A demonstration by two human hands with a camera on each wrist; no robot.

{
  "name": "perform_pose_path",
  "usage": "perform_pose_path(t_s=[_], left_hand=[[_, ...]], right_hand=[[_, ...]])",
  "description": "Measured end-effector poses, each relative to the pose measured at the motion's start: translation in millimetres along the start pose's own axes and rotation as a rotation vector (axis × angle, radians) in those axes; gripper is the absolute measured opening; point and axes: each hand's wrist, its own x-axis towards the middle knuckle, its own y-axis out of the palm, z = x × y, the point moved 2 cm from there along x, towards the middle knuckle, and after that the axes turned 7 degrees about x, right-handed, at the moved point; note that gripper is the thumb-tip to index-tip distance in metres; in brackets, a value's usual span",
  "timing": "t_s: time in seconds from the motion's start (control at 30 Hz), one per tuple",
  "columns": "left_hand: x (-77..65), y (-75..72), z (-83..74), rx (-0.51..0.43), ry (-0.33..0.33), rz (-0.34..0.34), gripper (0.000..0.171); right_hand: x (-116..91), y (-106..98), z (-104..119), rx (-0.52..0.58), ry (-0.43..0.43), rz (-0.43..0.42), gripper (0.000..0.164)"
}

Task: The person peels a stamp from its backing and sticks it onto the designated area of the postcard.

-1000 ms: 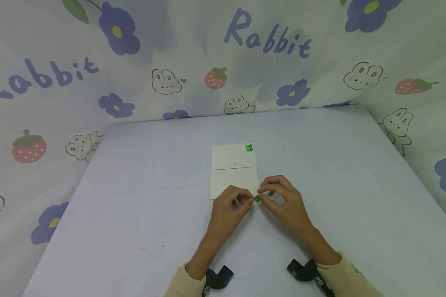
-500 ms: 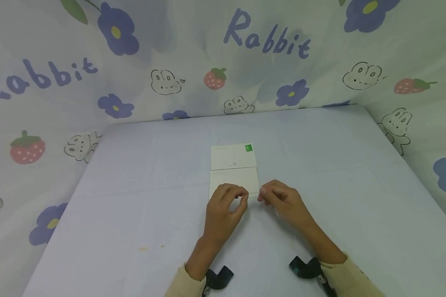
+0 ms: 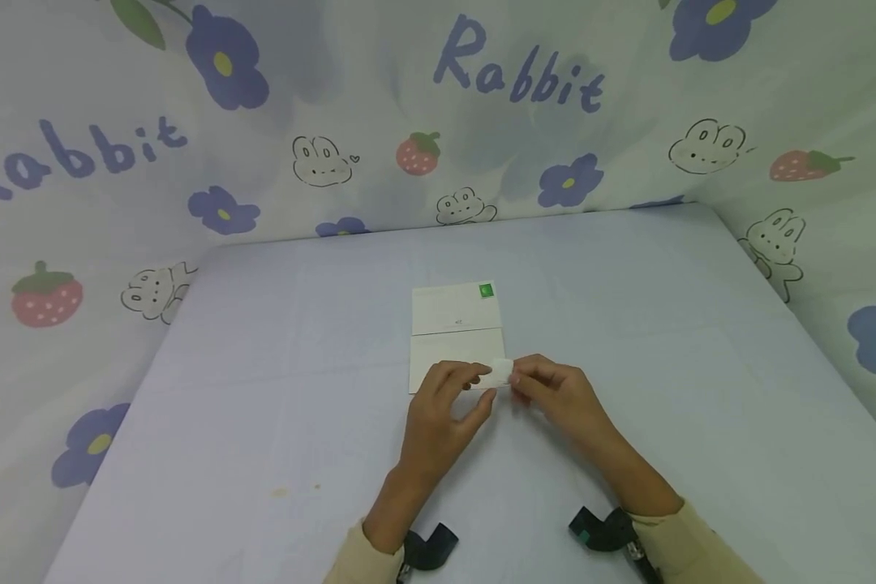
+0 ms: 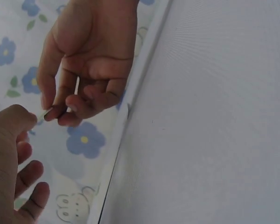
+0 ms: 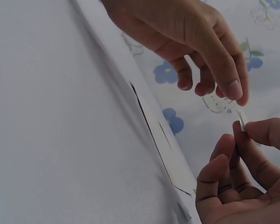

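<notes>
While the white counter (image 3: 263,341) carries a cream paper (image 3: 450,349), the left hand (image 3: 435,420) has its grip parted, and the right hand (image 3: 568,403) pinches a small white slip (image 3: 504,371) over the paper's near right corner; a green stamp (image 3: 486,290) marks the far right corner.

The slip (image 3: 502,371) in the right hand (image 3: 564,403) looks like matt paper; the card (image 3: 445,308) beyond the left hand (image 3: 436,415), smooth paper.

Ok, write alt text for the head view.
The right hand pinches a small white piece while the left hand hovers beside it. Cream paper with a green square lies by them on a white table; rabbit-print cloth hangs behind.
</notes>
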Motion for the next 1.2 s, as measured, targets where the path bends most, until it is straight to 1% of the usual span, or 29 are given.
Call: perform_pose_path(t_s=[0.1, 0.17, 0.27, 0.37, 0.47, 0.57, 0.77, 0.87, 0.9, 0.97, 1.0, 1.1, 1.13, 1.2], left_hand=[[-1.2, 2.5, 1.4, -0.104, -0.107, 0.041, 0.034], [-1.8, 4.2, 2.0, -0.173, -0.169, 0.066, 0.03], [-2.8, 6.9, 2.7, -0.25, -0.221, 0.091, 0.022], [-3.3, 8.2, 3.1, -0.276, -0.249, 0.093, 0.015], [-2.8, 7.7, 3.6, -0.282, -0.279, 0.073, 0.009], [-2.1, 6.6, 3.5, -0.296, -0.299, 0.057, 0.007], [-2.0, 6.5, 3.8, -0.308, -0.298, 0.08, 0.008], [-1.8, 6.0, 4.7, -0.301, -0.299, 0.079, 0.007], [-1.5, 5.7, 5.0, -0.299, -0.303, 0.077, 0.006], [-0.7, 4.9, 5.7, -0.29, -0.314, 0.074, 0.006], [-0.5, 4.7, 6.2, -0.286, -0.322, 0.073, 0.006], [0.6, 4.0, 7.2, -0.275, -0.337, 0.067, 0.006], [0.8, 3.8, 7.3, -0.273, -0.341, 0.064, 0.006], [0.7, 3.7, 7.8, -0.272, -0.345, 0.057, 0.006]], right_hand=[[0, -1, 0, 0.03, -0.01, -0.02, 0.021], [1, -1, 0, 0.051, -0.021, -0.019, 0.021], [1, -1, -2, 0.068, -0.026, -0.008, 0.021], [1, -1, -4, 0.068, -0.028, 0.01, 0.021], [0, 0, -5, 0.07, -0.027, 0.015, 0.02], [0, 1, -5, 0.068, -0.033, 0.015, 0.02], [-1, 4, -1, 0.043, -0.052, 0.01, 0.018], [-1, 5, -1, 0.011, -0.092, 0.006, 0.018], [-1, 6, -1, -0.013, -0.123, 0.001, 0.018], [-1, 7, -1, -0.072, -0.232, -0.018, 0.018], [-1, 7, 0, -0.104, -0.303, -0.034, 0.02], [-6, 14, 19, -0.23, -0.559, -0.11, 0.029], [-7, 15, 21, -0.258, -0.635, -0.129, 0.03], [-8, 17, 25, -0.303, -0.752, -0.14, 0.031]])
